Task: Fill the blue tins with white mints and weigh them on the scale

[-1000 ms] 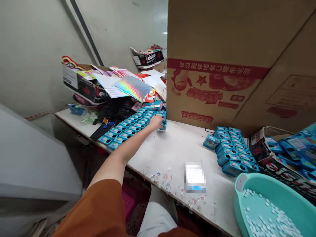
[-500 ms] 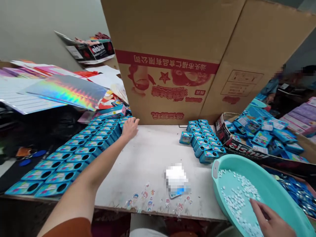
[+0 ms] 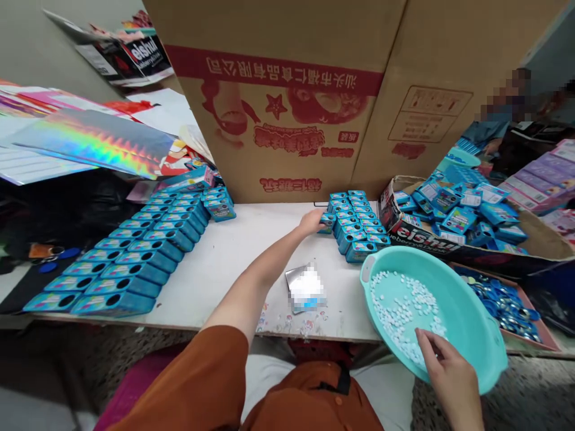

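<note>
My left hand [image 3: 311, 222] reaches across the table, its fingers closed on a small blue box [image 3: 327, 224]. That box stands at the left side of a block of like blue boxes [image 3: 353, 228], which have round dark holes in them. Over the near side of a turquoise basin [image 3: 467, 302] is my right hand [image 3: 451, 371], thumb and fingers drawn together; what they hold, if anything, is hidden. Small white tablets [image 3: 395, 311] lie scattered in the basin. Long rows of blue boxes [image 3: 148, 254] cover the left of the table.
A tall brown carton [image 3: 287, 120] stands at the back. On the right are an open carton [image 3: 417, 239] heaped with blue boxes and a tray [image 3: 541, 335] of blue shiny pieces. A partly blurred pack [image 3: 294, 275] lies mid-table. Another person [image 3: 494, 129] sits at the far right.
My left hand has moved right, from the end of the left rows to the single box by the right block. My right hand stays at the basin. The view has shifted.
</note>
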A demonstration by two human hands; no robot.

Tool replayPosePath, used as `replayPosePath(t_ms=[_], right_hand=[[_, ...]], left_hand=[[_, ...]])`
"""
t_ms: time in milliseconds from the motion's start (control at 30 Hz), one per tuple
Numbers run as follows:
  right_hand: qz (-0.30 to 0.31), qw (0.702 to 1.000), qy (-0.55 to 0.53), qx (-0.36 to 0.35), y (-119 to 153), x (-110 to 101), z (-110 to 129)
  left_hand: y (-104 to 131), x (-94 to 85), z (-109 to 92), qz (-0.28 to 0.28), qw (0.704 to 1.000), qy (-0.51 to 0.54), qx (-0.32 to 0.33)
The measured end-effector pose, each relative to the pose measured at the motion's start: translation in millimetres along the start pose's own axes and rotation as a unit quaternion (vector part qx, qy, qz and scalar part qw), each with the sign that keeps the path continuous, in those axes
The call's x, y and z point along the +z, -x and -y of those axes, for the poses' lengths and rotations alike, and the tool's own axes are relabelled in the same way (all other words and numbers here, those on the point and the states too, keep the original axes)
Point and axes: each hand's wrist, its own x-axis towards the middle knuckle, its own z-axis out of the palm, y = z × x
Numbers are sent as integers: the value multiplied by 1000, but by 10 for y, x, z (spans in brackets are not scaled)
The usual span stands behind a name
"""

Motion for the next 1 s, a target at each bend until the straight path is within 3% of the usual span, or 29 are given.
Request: replayPosePath(t_ms=[133,333,433,500,633,800,1000], right_hand=[[-4,1000,-1,-13,43,-49,-55],[-16,995,15,-94,50,8,-105],[-27,992,23,-123,56,16,-102],[-32,990,20,-135,69,10,-92],[-45,990,10,-133,126,-16,-65],[-57,991,13,-117,209,-45,-72],[-74,986,10,-146,245,-47,-111]], left_hand=[[325,-126,7,-11,999,7,-29],[1469,-452,-60,-115,988,100,-32],[1959,-438,-139,-109,985,126,-53],[2156,-366,-187,-98,984,134,-63],[2285,-240,-252,-89,985,135,-63],[2244,-195,-281,-88,987,126,-43],[2240,-138,-271,-78,987,128,-56]])
